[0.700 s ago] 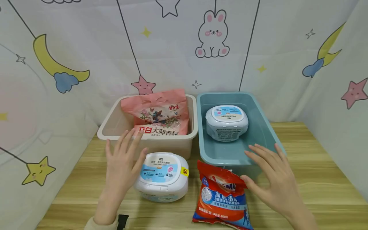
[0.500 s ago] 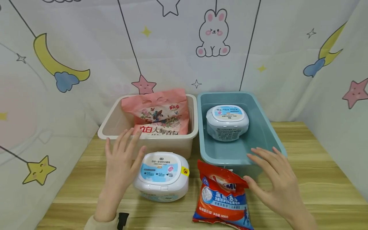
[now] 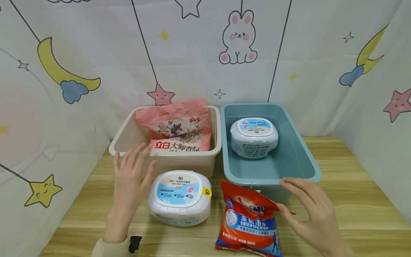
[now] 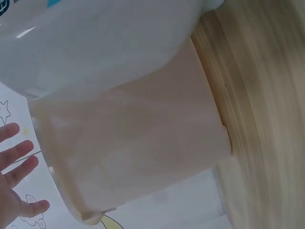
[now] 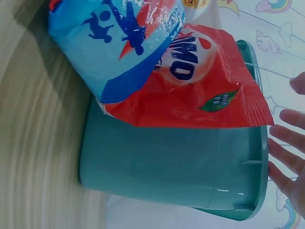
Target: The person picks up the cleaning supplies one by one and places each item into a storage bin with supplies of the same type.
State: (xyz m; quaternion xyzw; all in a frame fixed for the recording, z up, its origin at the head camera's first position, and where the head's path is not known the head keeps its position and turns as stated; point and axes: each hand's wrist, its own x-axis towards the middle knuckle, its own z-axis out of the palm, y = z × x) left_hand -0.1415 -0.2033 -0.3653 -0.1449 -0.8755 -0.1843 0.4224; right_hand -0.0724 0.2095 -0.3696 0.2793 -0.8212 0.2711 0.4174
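My left hand [image 3: 130, 180] is held up with spread fingers, left of a white laundry-pod tub [image 3: 179, 207] with a blue label and yellow sticker. Just in front of the cream basin [image 3: 205, 166] stands that tub. My right hand [image 3: 316, 212], fingers loosely extended, is beside the upper right corner of a red and blue laundry detergent bag [image 3: 247, 226]. In the right wrist view, its thumb is apart from the bag [image 5: 205, 78], and the fingers lie near the rim of the teal basin [image 5: 157, 162]. Nothing is held in either hand.
A pink detergent bag [image 3: 179, 125] leans inside the cream basin. A second white tub [image 3: 253, 139] sits in the teal basin. Both basins stand side by side on the wooden table [image 3: 353, 200], against a patterned curtain [image 3: 192, 53].
My right hand has moved down and nearer to me, beside the red bag's top corner. The left hand has shifted slightly left, away from the tub. The bags, tubs and basins stay put.
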